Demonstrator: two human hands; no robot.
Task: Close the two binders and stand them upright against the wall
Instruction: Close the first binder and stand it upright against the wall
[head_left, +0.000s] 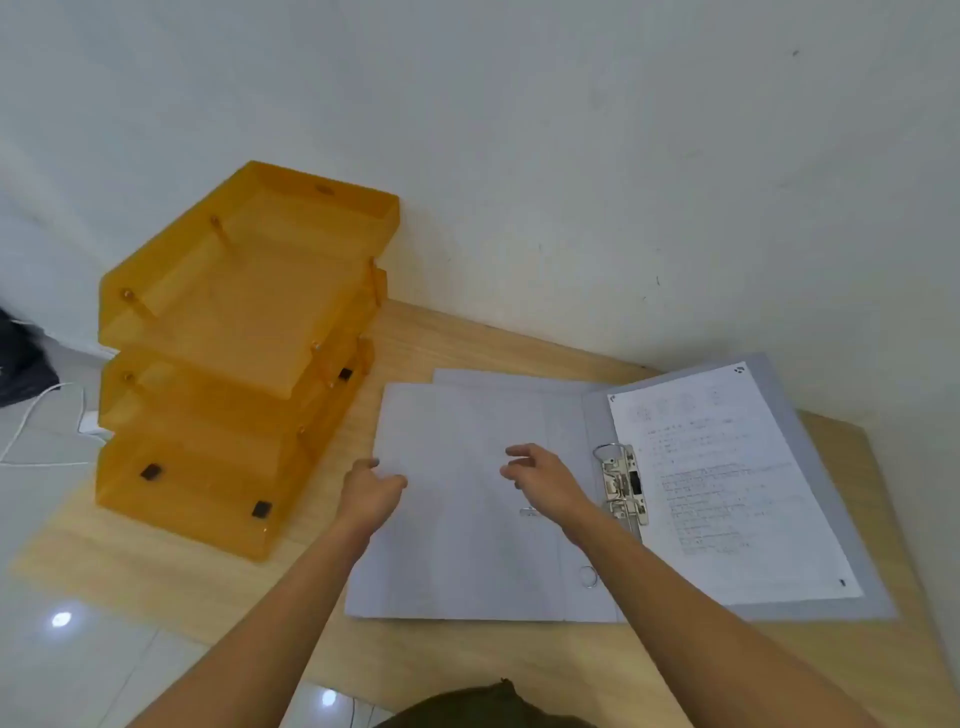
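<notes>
We set about closing the upper binder (457, 561): our left hand (371, 493) appears to pinch its cover's edge, our right hand (540, 478) hovers loose and empty; the cover needs lifting over next.

The printed sheet (727, 488) in the open binder (810, 415) at right carried lines of text, too small and blurred to read.

Both forearms are bare along their whole visible length. Left hand (371, 493) and right hand (545, 480) are bare. Fabric of a dark olive-brown garment (483, 706) shows at the bottom edge, with a creased, uneven outline.
</notes>
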